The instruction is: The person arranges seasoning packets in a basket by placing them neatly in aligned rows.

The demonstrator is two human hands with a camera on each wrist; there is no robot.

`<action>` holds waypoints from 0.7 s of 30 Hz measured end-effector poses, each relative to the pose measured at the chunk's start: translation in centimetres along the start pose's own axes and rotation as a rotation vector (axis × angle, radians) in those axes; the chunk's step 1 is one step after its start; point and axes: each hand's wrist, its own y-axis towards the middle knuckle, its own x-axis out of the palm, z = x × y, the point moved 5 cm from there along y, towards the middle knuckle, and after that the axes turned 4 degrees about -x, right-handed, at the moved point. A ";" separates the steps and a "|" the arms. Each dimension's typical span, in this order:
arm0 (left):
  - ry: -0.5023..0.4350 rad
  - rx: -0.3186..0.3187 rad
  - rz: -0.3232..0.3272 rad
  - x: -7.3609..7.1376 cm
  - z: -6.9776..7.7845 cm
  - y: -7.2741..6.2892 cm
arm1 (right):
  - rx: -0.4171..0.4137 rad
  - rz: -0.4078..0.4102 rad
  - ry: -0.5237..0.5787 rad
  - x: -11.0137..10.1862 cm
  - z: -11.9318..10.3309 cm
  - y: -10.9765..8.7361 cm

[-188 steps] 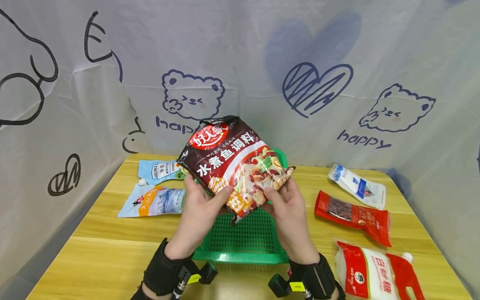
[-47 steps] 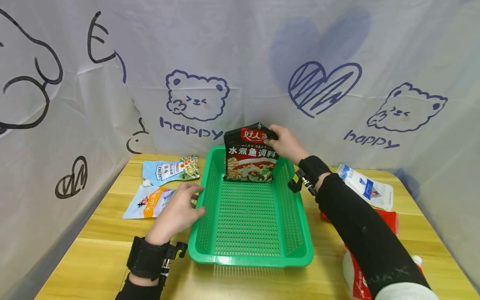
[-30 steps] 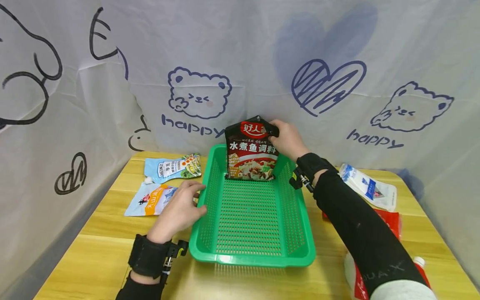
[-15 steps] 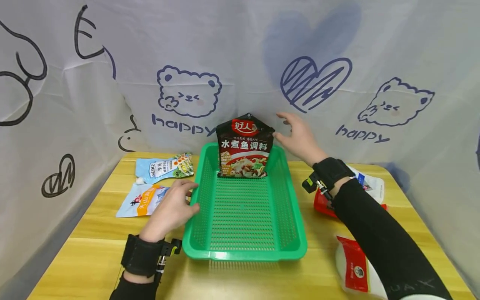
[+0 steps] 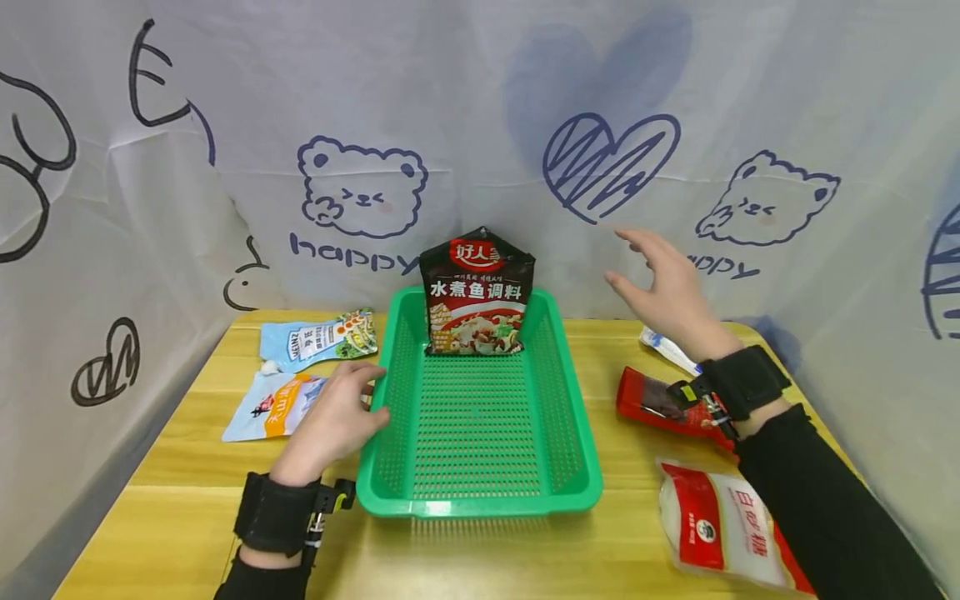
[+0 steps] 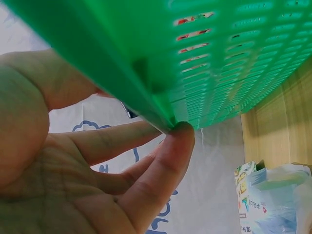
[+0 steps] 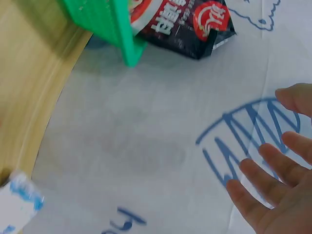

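A green perforated plastic basket (image 5: 480,506) stands mid-table. My left hand (image 5: 337,421) holds its left rim; in the left wrist view the thumb passes behind the rim and one fingertip (image 6: 180,131) presses its edge. A dark red and black seasoning packet (image 5: 477,292) stands upright inside, leaning against the basket's back wall. My right hand (image 5: 663,287) is in the air right of the basket, fingers spread and holding nothing. The right wrist view shows it palm side (image 7: 282,195), well away from the packet (image 7: 183,24).
At left lie a light-blue Heinz pouch (image 5: 318,340) and a blue-and-orange bag (image 5: 273,406). At right are a white-blue packet (image 5: 667,350), partly behind my arm, a red packet (image 5: 645,400), and a red-white sugar bag (image 5: 705,517). A drawn-on white cloth (image 5: 480,125) backs the table.
My two hands held the packet up, then my right hand stood it in the basket, let go and drew away rightward. My left hand went to the basket's left rim and stayed.
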 end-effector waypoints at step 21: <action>0.026 0.012 0.003 0.0 0.5 -0.3 | 0.079 -0.101 -0.102 -2.0 0.5 -15.8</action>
